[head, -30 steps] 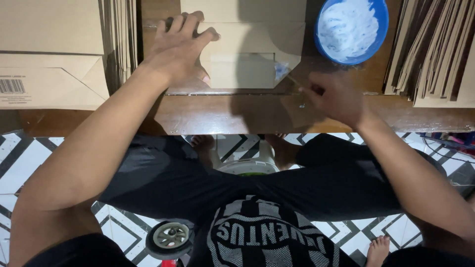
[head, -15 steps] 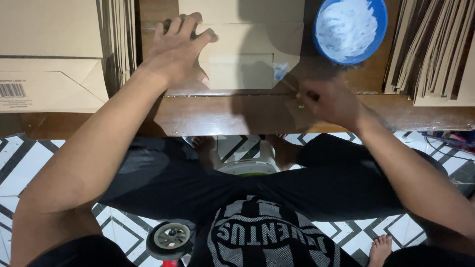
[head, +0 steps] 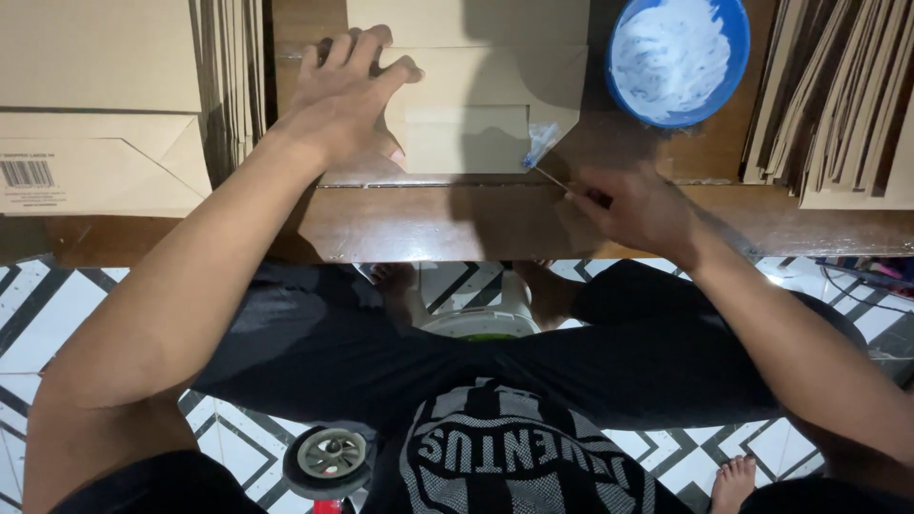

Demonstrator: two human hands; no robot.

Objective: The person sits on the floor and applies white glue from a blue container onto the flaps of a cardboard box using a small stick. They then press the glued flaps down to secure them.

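Left hand (head: 347, 95) is down flat on the folded paper bag (head: 476, 105), fingers spread wide across its left end and pressing it to the tabletop (head: 428, 224). Nothing gripped there, just weight holding it put.

Right hand (head: 640, 205) sits at the near right, fingers pinched narrow around a thin stick (head: 550, 175). The stick runs up and to the left from the pinch, and its far end carries a small bluish-white tip (head: 541, 143) that lies right at the bag's lower right corner. Touching the paper or just over it? Hard to call in this shadow, but it looks like contact.

So the bag lies between the two hands, long axis running left to right across the tabletop, with the folded flap toward the person. The right hand is the nearer one to that corner, and the flap edge runs leftward from the tip, toward the left hand.

Up beyond the right hand, a blue bowl (head: 678, 59) of white paste, well apart from the stick. Stacks of brown bags (head: 838, 95) stand on the far right, more flat ones (head: 105, 105) on the left.
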